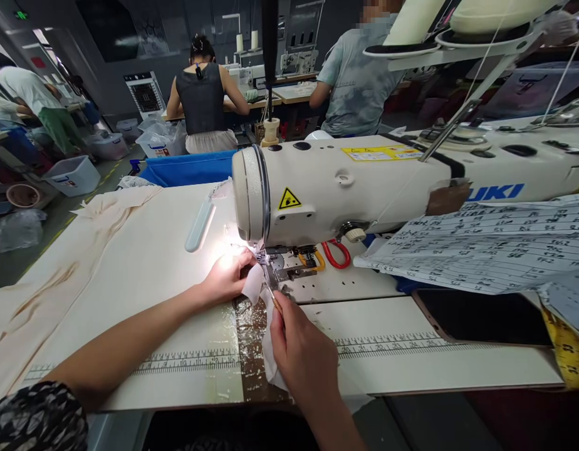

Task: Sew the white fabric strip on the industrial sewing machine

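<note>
Under the lit head of a sewing machine (312,194), my left hand (228,274) has its fingers closed on a narrow piece of pale fabric (253,285) close to the needle area. The needle itself is lost in the glare. My right hand (306,351) grips an awl (277,303) with a wooden handle. Its thin metal tip points at the presser foot, beside the fabric. More of the pale fabric hangs down between the right hand and the brown taped strip (252,376) on the table front.
Red-handled scissors (337,254) lie behind the needle plate. At right are a written sheet (440,250), a phone (482,316) and a yellow tape measure (568,351). A pale blue tool (199,227) and long beige cloth (68,275) lie at left. Other people sit or stand beyond.
</note>
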`<act>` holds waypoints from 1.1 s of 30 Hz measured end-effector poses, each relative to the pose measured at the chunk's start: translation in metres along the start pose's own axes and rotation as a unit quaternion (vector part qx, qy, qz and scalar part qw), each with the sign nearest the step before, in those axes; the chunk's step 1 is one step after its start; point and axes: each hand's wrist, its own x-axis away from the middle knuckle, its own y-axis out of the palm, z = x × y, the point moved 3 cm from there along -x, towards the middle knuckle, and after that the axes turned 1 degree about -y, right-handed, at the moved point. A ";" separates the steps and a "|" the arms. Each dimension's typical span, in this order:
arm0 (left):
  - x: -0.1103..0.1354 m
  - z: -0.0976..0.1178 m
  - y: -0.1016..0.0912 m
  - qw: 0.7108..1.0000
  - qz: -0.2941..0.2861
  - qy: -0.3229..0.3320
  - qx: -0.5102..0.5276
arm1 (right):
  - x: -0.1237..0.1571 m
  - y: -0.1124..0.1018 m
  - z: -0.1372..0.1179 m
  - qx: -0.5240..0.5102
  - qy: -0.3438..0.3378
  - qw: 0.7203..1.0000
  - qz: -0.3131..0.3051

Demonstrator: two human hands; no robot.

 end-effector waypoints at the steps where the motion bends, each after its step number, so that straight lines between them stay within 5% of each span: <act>1: 0.000 -0.001 0.001 1.000 -0.001 -0.001 -0.007 | 0.000 0.000 0.000 0.002 0.001 1.000 -0.002; 12: 0.003 -0.008 0.003 0.994 0.010 -0.033 0.107 | 0.002 0.000 0.001 -0.004 0.018 1.000 -0.006; 18: 0.002 -0.002 -0.002 0.998 0.040 0.041 -0.025 | 0.000 -0.001 -0.001 0.003 0.011 1.000 0.005; 25: 0.005 0.005 -0.004 0.978 -0.023 0.141 -0.155 | 0.000 -0.002 -0.003 0.028 0.009 1.000 0.009; 30: 0.012 0.013 -0.010 0.971 -0.059 0.167 -0.160 | 0.033 -0.024 0.001 -0.098 0.061 0.993 -0.030; 33: 0.018 0.020 -0.004 0.961 -0.051 0.152 -0.228 | 0.070 -0.036 0.006 -0.212 0.146 0.959 -0.118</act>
